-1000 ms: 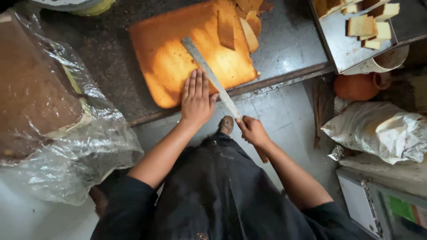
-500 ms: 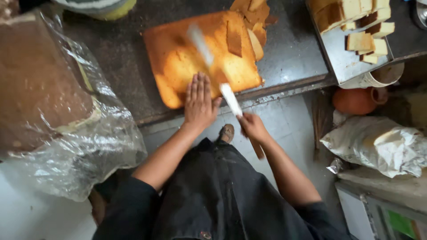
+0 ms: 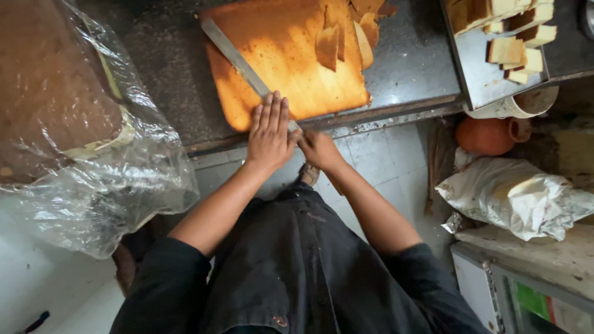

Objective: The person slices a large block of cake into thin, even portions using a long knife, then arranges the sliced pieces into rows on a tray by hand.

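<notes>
A large golden-brown sheet cake [image 3: 291, 59] lies on the dark counter [image 3: 408, 68]. A long flat knife [image 3: 238, 59] runs diagonally over the cake's left side. My right hand [image 3: 318, 148] grips its handle at the counter's front edge. My left hand [image 3: 269, 133] lies flat, fingers together, on the near edge of the cake and over the blade. Thin cut strips of cake [image 3: 346, 31] rest on the cake's far right part.
A brown slab under clear plastic wrap [image 3: 68, 111] fills the left. A metal tray [image 3: 489, 74] with cut cake pieces [image 3: 513, 37] sits at the right. A clay pot [image 3: 486, 136], a white cup [image 3: 523, 105] and a white sack [image 3: 520, 195] lie on the floor.
The knife blade has swung from the cake's middle to its left side. My left hand stays flat at the cake's near edge. The camera has shifted closer.
</notes>
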